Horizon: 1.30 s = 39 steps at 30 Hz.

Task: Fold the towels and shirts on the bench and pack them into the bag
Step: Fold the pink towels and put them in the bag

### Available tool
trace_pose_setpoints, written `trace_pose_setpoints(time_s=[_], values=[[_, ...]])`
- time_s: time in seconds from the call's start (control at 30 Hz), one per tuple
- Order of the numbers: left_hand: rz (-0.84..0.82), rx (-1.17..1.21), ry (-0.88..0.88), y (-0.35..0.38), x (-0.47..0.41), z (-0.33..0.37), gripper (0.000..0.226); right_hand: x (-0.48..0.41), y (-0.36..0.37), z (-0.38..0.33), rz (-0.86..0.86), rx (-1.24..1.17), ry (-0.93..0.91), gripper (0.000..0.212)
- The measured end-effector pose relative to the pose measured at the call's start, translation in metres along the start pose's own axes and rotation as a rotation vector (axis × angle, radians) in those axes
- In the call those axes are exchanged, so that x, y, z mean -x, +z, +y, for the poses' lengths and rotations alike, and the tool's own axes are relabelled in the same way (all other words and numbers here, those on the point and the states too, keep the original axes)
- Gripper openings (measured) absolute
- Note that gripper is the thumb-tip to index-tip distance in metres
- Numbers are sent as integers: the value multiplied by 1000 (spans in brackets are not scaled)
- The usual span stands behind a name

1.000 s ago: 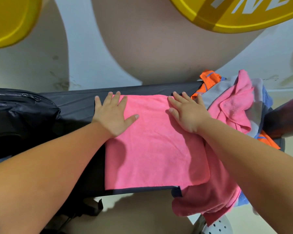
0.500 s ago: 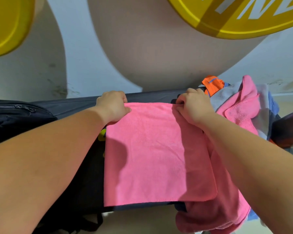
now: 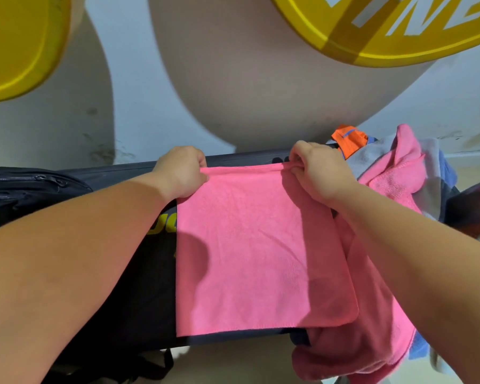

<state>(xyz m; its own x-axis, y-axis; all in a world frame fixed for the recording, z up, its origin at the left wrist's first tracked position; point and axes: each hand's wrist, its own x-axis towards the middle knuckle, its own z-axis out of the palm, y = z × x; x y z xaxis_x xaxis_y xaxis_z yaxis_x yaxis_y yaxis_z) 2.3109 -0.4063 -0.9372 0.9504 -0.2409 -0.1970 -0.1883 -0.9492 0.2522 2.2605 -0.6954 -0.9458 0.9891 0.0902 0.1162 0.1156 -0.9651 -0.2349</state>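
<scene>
Flat a second ago, the left grip [image 3: 182, 173] and the right grip [image 3: 316, 174] now pinched the far corners of the pink towel [image 3: 255, 245] (spread on the desk [image 3: 150, 295]), probably to fold it.

The yellow disc [image 3: 438, 42] at top right carries big white letters, cut off, only "NE" readable; yellow letters [image 3: 164, 227] on the black bench [image 3: 150, 273] are mostly hidden

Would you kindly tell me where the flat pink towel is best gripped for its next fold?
Grip its two far corners, reaching over from the near side. The pink towel lies flat across the bench with a straight far edge; the left hand and right hand pinch exactly there.
</scene>
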Motion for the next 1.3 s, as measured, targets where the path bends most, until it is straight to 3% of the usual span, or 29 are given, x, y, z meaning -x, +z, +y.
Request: trace_pose_setpoints(time_s=[0.07, 0.2, 0.37, 0.53, 0.7, 0.93, 1.03, 1.3], values=[[93, 28, -3, -11, 1, 0, 14, -6, -6, 0, 13, -7, 14, 31], [224, 73, -24, -24, 7, 4, 9, -21, -31, -6, 87, 0, 4, 15], [183, 161, -25, -23, 39, 3, 11, 3, -54, -20, -98, -99, 5, 9], [129, 178, 181, -19, 98, 0, 19, 50, -70, -29, -317, -178, 44, 11], [68, 141, 208, -15, 141, -16, 23, 98, -71, -37, -410, -180, 55, 19], [9, 107, 241, 8, 190, -20, 27, 153, -68, -42, -464, -158, 95, 17], [-26, 74, 255, 18, 203, -17, 15, 165, -75, -41, -430, -126, 119, 15], [-81, -259, 343, 29, 213, -13, 11, 181, -81, -54, -381, 53, 35, 22]])
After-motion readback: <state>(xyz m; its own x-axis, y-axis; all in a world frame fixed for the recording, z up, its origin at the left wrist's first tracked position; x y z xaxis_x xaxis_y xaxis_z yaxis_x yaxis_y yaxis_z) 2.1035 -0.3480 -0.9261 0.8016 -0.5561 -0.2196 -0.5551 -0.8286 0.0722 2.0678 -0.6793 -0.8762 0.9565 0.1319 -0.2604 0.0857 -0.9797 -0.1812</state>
